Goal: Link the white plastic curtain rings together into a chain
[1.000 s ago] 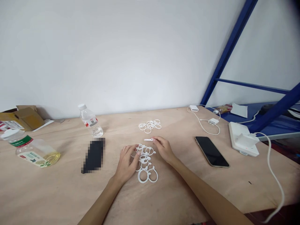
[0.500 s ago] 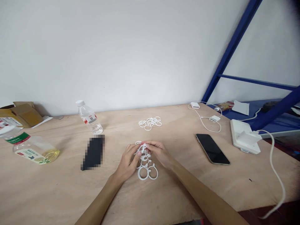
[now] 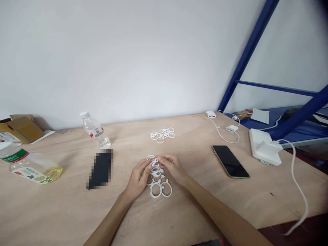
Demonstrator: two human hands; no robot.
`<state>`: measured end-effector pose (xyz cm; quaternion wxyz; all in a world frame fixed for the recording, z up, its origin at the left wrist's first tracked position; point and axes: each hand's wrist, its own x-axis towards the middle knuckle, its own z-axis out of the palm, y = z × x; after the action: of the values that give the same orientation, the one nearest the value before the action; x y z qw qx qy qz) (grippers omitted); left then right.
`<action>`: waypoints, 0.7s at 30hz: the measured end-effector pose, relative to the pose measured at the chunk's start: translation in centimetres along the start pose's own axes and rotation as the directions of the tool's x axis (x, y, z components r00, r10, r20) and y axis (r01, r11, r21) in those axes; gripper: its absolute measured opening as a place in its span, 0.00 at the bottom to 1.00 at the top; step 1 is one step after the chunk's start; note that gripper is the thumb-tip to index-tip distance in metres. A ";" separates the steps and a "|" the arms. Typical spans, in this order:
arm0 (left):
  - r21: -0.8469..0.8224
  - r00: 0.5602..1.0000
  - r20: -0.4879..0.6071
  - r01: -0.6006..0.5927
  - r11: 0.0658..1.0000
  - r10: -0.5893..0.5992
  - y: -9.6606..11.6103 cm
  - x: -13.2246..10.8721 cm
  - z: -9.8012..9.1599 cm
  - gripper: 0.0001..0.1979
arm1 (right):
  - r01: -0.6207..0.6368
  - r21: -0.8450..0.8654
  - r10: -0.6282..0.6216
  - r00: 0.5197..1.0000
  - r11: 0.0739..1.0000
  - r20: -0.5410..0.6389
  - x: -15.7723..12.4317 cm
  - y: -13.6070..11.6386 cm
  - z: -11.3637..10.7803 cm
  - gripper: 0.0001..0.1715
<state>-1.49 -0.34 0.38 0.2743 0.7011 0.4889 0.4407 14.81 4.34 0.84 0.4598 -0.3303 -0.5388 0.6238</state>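
Observation:
A white plastic curtain ring [image 3: 154, 162] is pinched between my two hands, just above the tabletop. My left hand [image 3: 138, 175] grips it from the left with thumb and fingertips. From the other side, the thumb and fingers of my right hand [image 3: 173, 166] close on its small eyelet end. Under and in front of my hands lies a loose pile of similar white rings [image 3: 156, 190], some overlapping. My fingers hide part of the held ring and some of the pile.
Farther back lies another cluster of thin white rings [image 3: 164, 133]. A water bottle [image 3: 96, 131], a pixelated dark object [image 3: 100, 169] and an oil bottle [image 3: 33, 169] stand or lie left. Right are a phone [image 3: 230, 161], a power strip [image 3: 263, 147] and a charger with cables [image 3: 210, 114].
The held ring has tilted from nearly upright to slanting between my fingers. Both hands stay over the pile. The whole view has shifted slightly.

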 end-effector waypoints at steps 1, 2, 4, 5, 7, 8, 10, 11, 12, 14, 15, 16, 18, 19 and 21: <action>0.002 1.000 0.000 -0.002 1.000 0.002 0.0 0.0 0.0 0.19 | 0.010 -0.020 -0.010 1.000 1.000 -0.014 0.0 -0.1 0.1 0.17; 0.007 1.000 0.001 -0.005 1.000 0.005 0.0 0.0 0.1 0.20 | 0.017 -0.036 -0.017 1.000 0.999 -0.023 -0.1 -0.2 0.1 0.17; 0.017 1.000 0.003 -0.007 1.000 0.007 0.0 0.0 0.1 0.20 | 0.023 -0.061 -0.025 0.999 0.998 -0.030 -0.1 -0.2 0.2 0.15; 0.022 1.000 0.004 -0.008 1.000 0.008 0.0 0.0 0.1 0.20 | 0.022 -0.068 -0.024 0.999 0.997 -0.028 -0.1 -0.1 0.2 0.15; 0.032 1.000 0.009 -0.012 0.999 0.012 0.1 0.0 0.1 0.20 | 0.021 -0.077 -0.023 0.999 0.997 -0.024 -0.1 0.2 0.1 0.14; 0.036 1.000 0.012 -0.015 0.999 0.014 0.1 0.0 0.1 0.20 | 0.023 -0.083 -0.025 0.999 0.996 -0.023 -0.1 0.3 0.0 0.13; 0.042 1.000 0.019 -0.017 0.999 0.016 0.1 0.0 0.2 0.19 | 0.029 -0.095 -0.031 0.999 0.995 -0.021 0.0 0.5 -0.1 0.13; 0.045 1.000 0.023 -0.015 0.999 0.014 0.1 0.0 0.2 0.19 | 0.031 -0.100 -0.032 0.999 0.995 -0.016 0.0 0.6 -0.2 0.14; 0.048 1.000 0.026 -0.015 0.999 0.014 0.1 0.0 0.2 0.19 | 0.030 -0.101 -0.031 0.999 0.994 -0.009 0.1 0.6 -0.3 0.14; 0.056 0.999 0.034 -0.019 0.998 0.017 0.0 -0.1 0.1 0.18 | 0.020 -0.099 -0.019 1.000 0.995 0.007 0.1 0.6 -0.3 0.15; 0.059 0.999 0.038 -0.022 0.998 0.019 0.0 -0.1 0.1 0.18 | 0.014 -0.101 -0.012 1.000 0.995 0.011 0.1 0.5 -0.3 0.15; 0.063 0.999 0.043 -0.024 0.998 0.021 0.0 -0.1 0.1 0.18 | 0.008 -0.105 -0.007 1.000 0.994 0.012 0.1 0.5 -0.3 0.15; 0.067 0.998 0.050 -0.028 0.997 0.024 -0.1 -0.1 0.0 0.17 | 0.002 -0.117 -0.001 1.000 0.993 0.009 0.0 0.4 -0.3 0.17; 0.067 0.998 0.049 -0.029 0.997 0.026 -0.1 -0.1 0.0 0.17 | 0.002 -0.123 0.000 1.000 0.992 0.013 0.0 0.4 -0.3 0.17; 0.066 0.999 0.029 -0.036 0.997 0.034 0.0 0.0 0.0 0.17 | 0.007 -0.143 -0.001 0.999 0.990 0.042 0.3 0.3 -0.4 0.18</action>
<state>-1.55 -0.33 0.35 0.2499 0.7243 0.4871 0.4191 14.99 4.82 0.44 0.4249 -0.3483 -0.5923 0.5893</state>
